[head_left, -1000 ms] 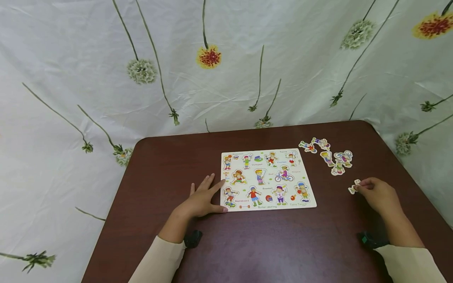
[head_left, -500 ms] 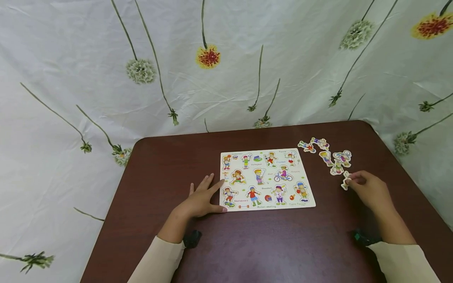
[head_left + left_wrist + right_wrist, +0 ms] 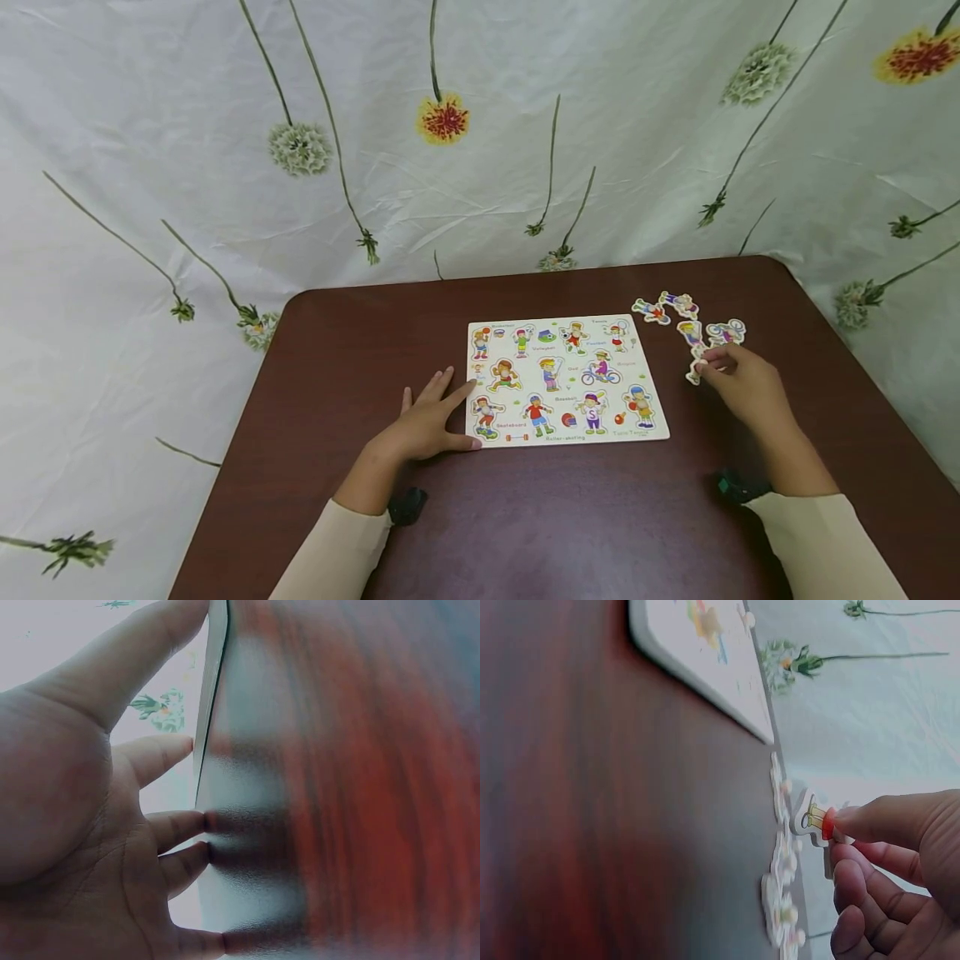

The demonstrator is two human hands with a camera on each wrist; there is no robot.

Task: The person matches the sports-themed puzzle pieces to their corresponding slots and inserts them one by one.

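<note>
A white puzzle board [image 3: 525, 392] with printed figures of children at sports lies on the dark wooden table. My left hand [image 3: 423, 421] is spread at its left edge, thumb and index finger touching the rim; in the left wrist view the fingers [image 3: 180, 870] reach down to the tabletop. Between thumb and fingers my right hand [image 3: 746, 387] pinches a small figure-shaped puzzle piece [image 3: 821, 819] with a red part and yellow legs. It is held right of the board, beside several loose puzzle pieces [image 3: 690, 333]. My fingers hide part of it.
Loose pieces lie in a cluster behind and right of the board, among them a bicycle-shaped piece [image 3: 727, 332] and a red-and-blue figure piece [image 3: 651, 312]. Small knobs show on them in the right wrist view. A flower-printed curtain [image 3: 375, 167] hangs behind the table's [image 3: 360, 333] far edge.
My right hand has moved left and slightly away from me with the piece, toward the loose pieces and the board. The left hand and the board have stayed in place.
</note>
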